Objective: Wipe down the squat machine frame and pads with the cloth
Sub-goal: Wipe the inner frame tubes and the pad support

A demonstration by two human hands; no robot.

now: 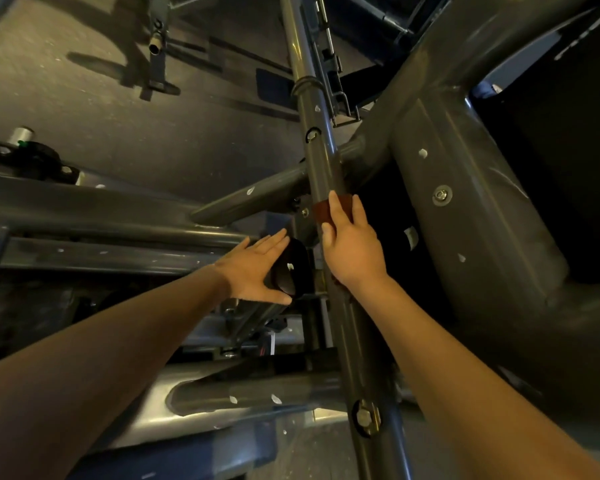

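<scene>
The right hand (352,247), just right of the middle of the frame, is wrapped over a reddish-brown cloth (321,212). Its thumb lies on the left side and its fingers on the top and right, gripping the cloth against a slim grey tube (321,161). The cloth shows only as a small patch under and beside the fingertips. The tube runs from the top centre of the frame down to the bottom, passing under the right wrist.

Just left of it, the left hand (253,268) is open, with its fingers straight and together and its thumb spread below. It spans the near side of a black rounded cap (293,268), but whether it touches the cap cannot be told.

Both bare forearms come in from the bottom corners.

Round the hands stands the grey squat machine frame (465,220). A thick member fills the right side, with chipped paint and a bolt with a washer (442,195) on it. A thinner bar (253,195) slants away from the tube to the left, and long horizontal beams (101,216) cross the left of the frame. A second bolt (366,417) sits low on the tube near the bottom edge. A blue part (205,452) lies at the bottom, left of the tube. The speckled floor (118,109) shows in the upper left.
</scene>
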